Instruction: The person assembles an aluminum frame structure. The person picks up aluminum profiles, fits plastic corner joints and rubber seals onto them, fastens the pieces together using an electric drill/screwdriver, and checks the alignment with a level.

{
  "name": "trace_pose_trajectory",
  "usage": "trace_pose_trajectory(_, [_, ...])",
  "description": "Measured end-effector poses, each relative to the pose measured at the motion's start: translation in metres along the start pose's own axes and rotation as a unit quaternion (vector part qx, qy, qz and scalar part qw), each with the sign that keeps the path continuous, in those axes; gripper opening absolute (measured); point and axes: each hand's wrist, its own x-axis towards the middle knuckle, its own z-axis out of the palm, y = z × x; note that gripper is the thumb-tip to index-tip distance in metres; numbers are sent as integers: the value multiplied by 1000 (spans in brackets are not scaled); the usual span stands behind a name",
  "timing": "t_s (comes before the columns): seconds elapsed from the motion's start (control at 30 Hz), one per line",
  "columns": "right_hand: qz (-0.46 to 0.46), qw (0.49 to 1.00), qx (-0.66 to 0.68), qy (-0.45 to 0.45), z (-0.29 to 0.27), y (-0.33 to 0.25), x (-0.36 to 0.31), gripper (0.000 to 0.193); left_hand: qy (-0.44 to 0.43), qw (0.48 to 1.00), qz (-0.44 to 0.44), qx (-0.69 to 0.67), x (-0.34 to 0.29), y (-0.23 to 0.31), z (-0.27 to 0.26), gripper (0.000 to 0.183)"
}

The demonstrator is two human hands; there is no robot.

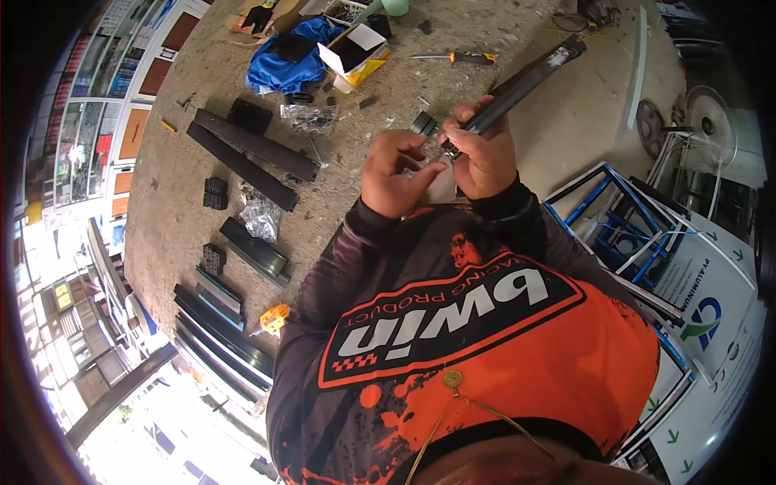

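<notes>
A long dark metal profile [525,85] is gripped near its lower end by my right hand [483,158], its far end slanting up and right over the table. Black ridged parts [450,147] show at its near end, between my right thumb and fingers. Close beside it, my left hand [394,174] has curled fingers with the thumb held apart, leaving a gap. A small dark grooved block [423,123] shows just past my left fingertips; whether they touch it is unclear. Something pale in the gap is too small to make out.
On the table [356,170] lie dark profiles [255,145], black ridged blocks [214,194], clear plastic bags [309,118] and a screwdriver [471,58]. A blue cloth [284,69] and an open box [354,58] sit farther back. Framed panels [622,218] stand at right.
</notes>
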Motion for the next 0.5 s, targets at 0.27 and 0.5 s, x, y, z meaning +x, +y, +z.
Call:
trace_pose_trajectory(0.27, [-65, 992, -63, 89, -22, 8, -28, 60, -118, 976, -49, 177, 19, -125, -7, 27])
trace_pose_trajectory(0.5, [-177, 958, -41, 223, -58, -24, -63, 62, -331, 905, -36, 265, 123, -146, 116, 82])
